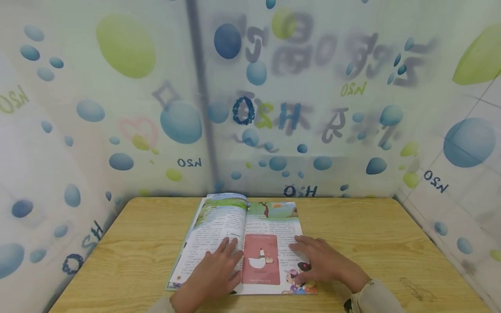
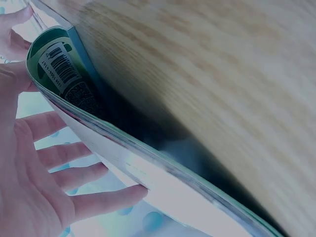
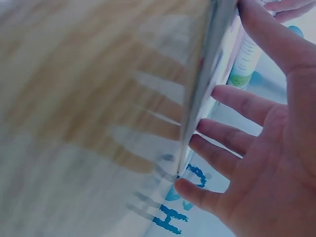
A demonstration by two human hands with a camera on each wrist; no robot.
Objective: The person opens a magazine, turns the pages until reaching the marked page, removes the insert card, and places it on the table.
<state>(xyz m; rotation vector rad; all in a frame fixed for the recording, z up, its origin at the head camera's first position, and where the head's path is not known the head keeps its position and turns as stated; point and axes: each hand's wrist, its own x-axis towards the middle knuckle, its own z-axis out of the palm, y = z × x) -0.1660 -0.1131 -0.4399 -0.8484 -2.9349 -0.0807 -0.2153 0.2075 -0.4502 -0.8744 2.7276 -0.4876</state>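
An open magazine [image 1: 219,224] lies on the wooden table, with printed text and coloured pictures on both pages. On its right page is a red rectangle [image 1: 260,269] bearing a white figure; whether it is a loose card or printed I cannot tell. My left hand [image 1: 214,276] rests on the lower left page near the fold, fingers spread. At the right page's outer edge, my right hand [image 1: 326,263] touches the paper with loosely extended fingers. In the left wrist view the magazine's lower edge bulges, and a barcode [image 2: 61,66] shows on its curled underside.
The yellowish wooden table [image 1: 352,226] extends on both sides of the magazine. Behind it and at the sides stand pale walls [image 1: 250,174] printed with blue and green drops and mirrored "H2O" lettering. Pale sleeves cover both wrists.
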